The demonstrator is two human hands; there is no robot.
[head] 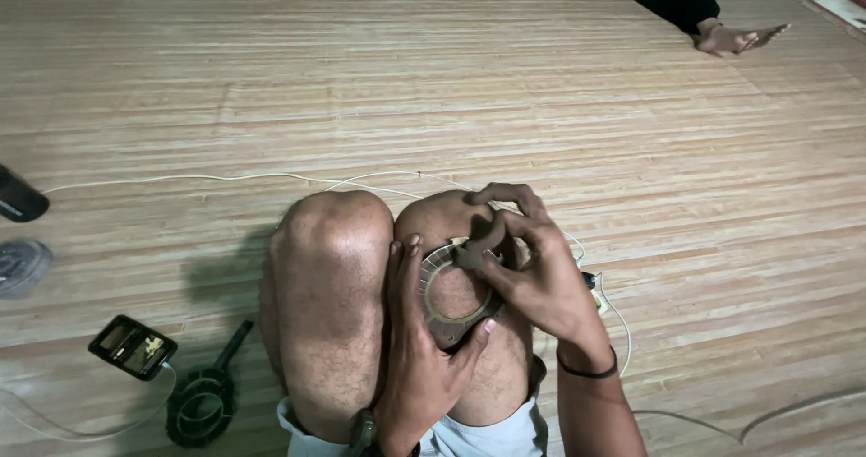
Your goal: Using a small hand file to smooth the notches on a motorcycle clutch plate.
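Fingers of the left hand (419,353) cupped a ring (456,287) against the right knee (451,231); right hand (532,267) fingers pinched a small piece at its rim. Fitting seemed underway, so steady pressure would be needed.

We take the ring-shaped part (454,287) as landmark: it sits on our right knee (451,222), left knee (332,240) just beside it to the left. Left hand (422,367) cups the ring from below and left; right hand (528,263) pinches its upper right rim. A cable (225,178) runs on the floor (541,105) behind the knees, far side of the ring. Phone (133,347) lies well left and nearer us, a round handled tool (203,403) just right of it. Another person's foot (735,37) is far behind, to the right.
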